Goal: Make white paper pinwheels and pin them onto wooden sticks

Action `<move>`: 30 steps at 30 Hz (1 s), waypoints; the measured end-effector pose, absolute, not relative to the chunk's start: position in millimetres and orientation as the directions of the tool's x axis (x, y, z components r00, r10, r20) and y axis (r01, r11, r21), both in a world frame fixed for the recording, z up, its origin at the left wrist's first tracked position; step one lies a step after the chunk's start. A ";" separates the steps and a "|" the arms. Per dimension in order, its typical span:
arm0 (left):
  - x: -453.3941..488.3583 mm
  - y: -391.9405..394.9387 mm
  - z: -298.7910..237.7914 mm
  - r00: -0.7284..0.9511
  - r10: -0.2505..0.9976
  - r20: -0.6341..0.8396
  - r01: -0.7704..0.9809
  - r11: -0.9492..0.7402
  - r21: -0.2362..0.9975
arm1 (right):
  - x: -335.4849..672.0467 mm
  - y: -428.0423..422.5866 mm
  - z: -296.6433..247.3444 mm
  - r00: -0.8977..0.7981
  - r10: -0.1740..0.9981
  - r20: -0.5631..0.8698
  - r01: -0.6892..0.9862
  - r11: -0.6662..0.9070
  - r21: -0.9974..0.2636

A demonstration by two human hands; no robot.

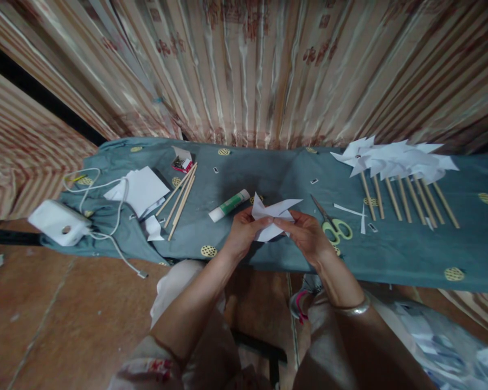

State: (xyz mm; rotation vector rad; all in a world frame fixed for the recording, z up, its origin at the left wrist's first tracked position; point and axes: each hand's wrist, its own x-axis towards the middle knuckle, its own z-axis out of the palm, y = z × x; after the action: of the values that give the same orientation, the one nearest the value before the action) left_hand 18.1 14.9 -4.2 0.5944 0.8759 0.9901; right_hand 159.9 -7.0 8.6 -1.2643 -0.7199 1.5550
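Observation:
Both my hands hold one white paper pinwheel [270,230] above the table's front edge, its pointed blades sticking up and out. My left hand [244,230] grips its left side, thumb pressed near the centre. From the right, my right hand [307,234] pinches it, and the two thumbs almost meet in the middle. A glue stick [230,205] with a green label lies just left of the paper. Close to my right hand are scissors [335,226] with pale green handles, blades pointing away. What the fingers do behind the paper is hidden.
Finished pinwheels [402,160] on wooden sticks lie in an overlapping row at right. On the left are loose wooden sticks [183,200], paper sheets [144,189], a small red box [183,161] of metal pieces and a white charger [59,223] with cables. Paper strips [350,209] lie beyond the scissors.

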 end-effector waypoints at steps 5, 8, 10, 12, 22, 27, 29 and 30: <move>17.5 14.3 -3.7 0.276 0.895 -0.352 -0.446 0.443 0.778 | 160.8 -7.2 7.0 0.009 0.931 -0.365 -0.311 -0.344 -0.886; 18.1 14.1 -4.1 0.273 0.896 -0.350 -0.439 0.440 0.783 | 161.2 -7.6 6.1 0.014 0.931 -0.364 -0.323 -0.340 -0.883; 18.6 14.3 -4.2 0.267 0.896 -0.356 -0.442 0.442 0.781 | 161.5 -7.7 5.9 0.013 0.930 -0.368 -0.324 -0.344 -0.881; 19.1 14.6 -3.7 0.261 0.896 -0.360 -0.445 0.442 0.778 | 162.1 -7.7 5.9 0.000 0.928 -0.373 -0.318 -0.354 -0.879; 21.9 13.2 -3.1 0.253 0.897 -0.363 -0.461 0.442 0.770 | 164.8 -8.5 7.9 -0.016 0.926 -0.376 -0.306 -0.363 -0.880; 21.2 12.7 -4.7 0.241 0.907 -0.346 -0.469 0.421 0.777 | 164.4 -6.3 7.0 -0.001 0.926 -0.377 -0.275 -0.363 -0.890; 20.1 11.6 -4.3 0.233 0.911 -0.340 -0.466 0.412 0.783 | 164.1 -6.1 6.8 -0.016 0.926 -0.376 -0.268 -0.367 -0.891; 19.6 10.9 -4.0 0.229 0.912 -0.341 -0.463 0.410 0.786 | 164.1 -6.2 6.9 -0.028 0.926 -0.376 -0.264 -0.369 -0.891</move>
State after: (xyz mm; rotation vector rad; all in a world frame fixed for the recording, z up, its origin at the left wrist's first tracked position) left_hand 19.6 10.9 -4.0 0.6053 0.8962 1.0292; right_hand 164.1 -6.2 6.9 -1.2812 -0.7811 1.5799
